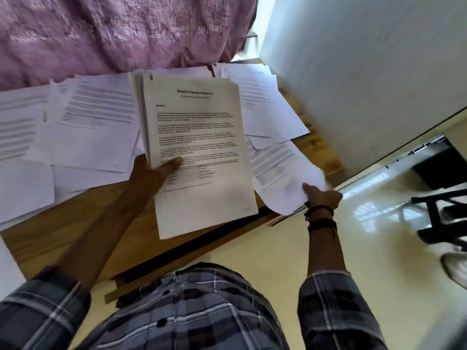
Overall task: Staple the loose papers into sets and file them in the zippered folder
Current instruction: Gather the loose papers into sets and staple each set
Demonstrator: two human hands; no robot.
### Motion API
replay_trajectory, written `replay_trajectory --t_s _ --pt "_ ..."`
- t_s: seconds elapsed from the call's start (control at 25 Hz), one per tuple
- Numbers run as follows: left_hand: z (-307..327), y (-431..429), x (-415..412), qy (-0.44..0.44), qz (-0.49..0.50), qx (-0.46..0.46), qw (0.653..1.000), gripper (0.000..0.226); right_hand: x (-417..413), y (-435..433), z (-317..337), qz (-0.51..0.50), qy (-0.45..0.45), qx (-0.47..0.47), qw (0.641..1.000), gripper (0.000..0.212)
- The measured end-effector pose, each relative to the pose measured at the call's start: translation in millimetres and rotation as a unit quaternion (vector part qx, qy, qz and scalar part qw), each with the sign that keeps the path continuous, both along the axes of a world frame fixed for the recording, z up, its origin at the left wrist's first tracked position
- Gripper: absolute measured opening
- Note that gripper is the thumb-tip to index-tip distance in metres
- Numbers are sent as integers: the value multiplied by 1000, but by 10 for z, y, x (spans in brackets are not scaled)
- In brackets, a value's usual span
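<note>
Plaid shirt [202,311] fills the bottom of the frame, with both forearms reaching up from it. At the centre, the left hand [151,173] holds a thick stack of papers [199,137] lifted off the worktop [75,236]. Its thumb is pressed on the top page near the lower left edge, and its fingers are hidden beneath, gripping the stack. The top page is headed "Sample Financial Statement", with "Section 1", several blurred paragraphs and a small table low on the sheet. A small metal fastener sits at its upper left corner, and the page edges fan out along the left side.

Just right of the stack, the right hand [322,195] pinches the lower corner of a loose sheet [285,178], thumb on top and fingers curled under. Dark wristbands [321,218] circle that wrist.

More loose papers [96,117] lie overlapping across the wooden worktop, from the left of the frame to the upper right. A pink cloth [113,29] hangs across the upper left, a pale wall [366,59] stands at the upper right, and glossy cream floor [328,248] shows at the lower right.
</note>
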State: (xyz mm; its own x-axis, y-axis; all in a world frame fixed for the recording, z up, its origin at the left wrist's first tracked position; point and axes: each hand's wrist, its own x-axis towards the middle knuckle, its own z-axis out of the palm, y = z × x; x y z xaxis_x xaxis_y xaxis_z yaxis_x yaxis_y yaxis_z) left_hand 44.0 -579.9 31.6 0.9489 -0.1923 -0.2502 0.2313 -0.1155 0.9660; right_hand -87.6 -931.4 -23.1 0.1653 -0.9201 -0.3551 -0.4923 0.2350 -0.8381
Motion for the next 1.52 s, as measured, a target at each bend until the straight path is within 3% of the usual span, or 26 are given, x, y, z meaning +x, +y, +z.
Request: replay_trajectory --t_s 0.04,0.12,0.2,0.36,0.44,0.56,0.6,0.64,0.72,0.76,0.92,1.04,1.12,1.28,1.36,1.44,1.52 --pt "-12 4 5 10 1 -13 1000 48 -55 54 58 0 -44 12 999 82" --pt "-19 68 12 45 4 -53 998 40 -167 261 312 37 -125 22 991 49" --pt "-24 174 -1 76 -1 -105 992 35 -279 480 614 90 -153 12 984 26" --pt "-38 455 -20 158 19 -191 969 27 -392 849 1252 179 -200 -85 960 23" --pt "-74 684 24 197 47 -218 955 19 -366 969 1438 218 -218 -87 947 24" --pt "-267 1066 173 184 70 -229 953 85 -160 1266 1596 283 -272 -100 914 22" --pt "-166 1059 147 196 58 -237 950 88 -50 1344 1577 291 -283 -100 909 20" --pt "-17 1032 100 205 42 -246 947 76 78 1454 1541 299 -289 -93 905 17" --pt "113 1052 23 189 35 -238 952 33 335 1700 1414 321 -312 -61 892 18" --pt "197 1045 -30 177 38 -241 953 26 457 1819 1347 329 -327 -37 885 22" --pt "274 1174 -12 143 58 -260 953 26 790 2187 1175 389 -367 46 844 25" --pt "267 1349 80 87 107 -279 950 48 849 2404 1107 452 -362 120 806 30" --pt "288 1453 121 41 135 -288 947 49 886 2406 1073 492 -350 172 778 35" --pt "446 1704 162 -50 125 -287 948 39 1084 2075 1039 519 -373 308 705 62" --pt "542 1817 169 -109 84 -264 955 48 1192 1939 1079 538 -357 306 700 55" --pt "630 1889 141 -138 73 -229 961 59 1293 1933 1153 588 -301 239 712 38" --pt "672 1875 100 -156 68 -197 966 56 1380 2048 1231 653 -242 175 696 40"
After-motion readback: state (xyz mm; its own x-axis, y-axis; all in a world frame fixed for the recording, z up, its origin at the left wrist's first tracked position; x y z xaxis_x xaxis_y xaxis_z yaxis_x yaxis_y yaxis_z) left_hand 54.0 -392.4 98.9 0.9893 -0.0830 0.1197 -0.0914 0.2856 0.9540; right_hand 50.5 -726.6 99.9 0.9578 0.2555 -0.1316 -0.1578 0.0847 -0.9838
